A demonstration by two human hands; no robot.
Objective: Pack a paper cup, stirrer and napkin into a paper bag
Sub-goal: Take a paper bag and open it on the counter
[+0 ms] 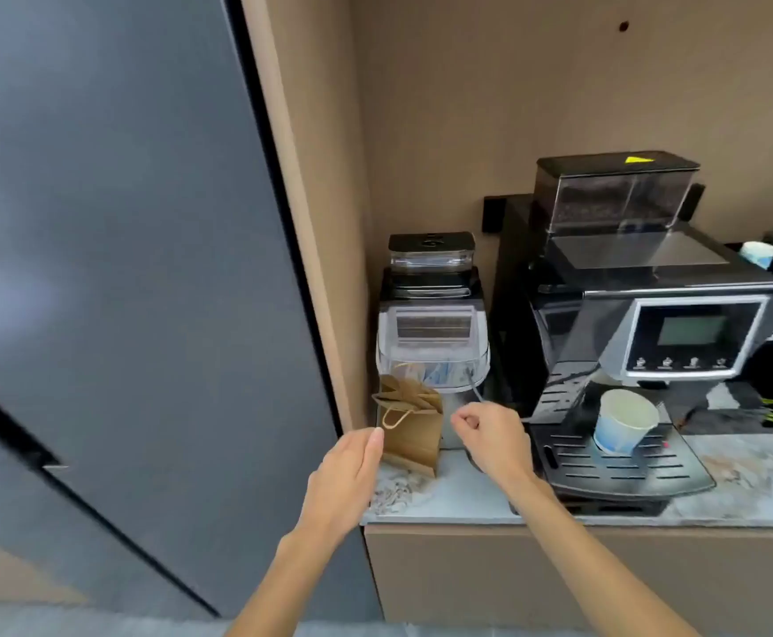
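Observation:
A brown paper bag with twisted handles stands upright on the counter's left end. My left hand touches its left edge with the fingertips, fingers held together. My right hand is closed, pinching a thin stirrer that sticks up out of a clear container behind the bag. A white and blue paper cup sits tilted on the drip tray of the coffee machine to the right. No napkin is visible.
A marbled counter runs rightward from a tan side wall. A small black-topped appliance stands behind the clear container. Another paper cup rests on top of the coffee machine. A dark panel fills the left.

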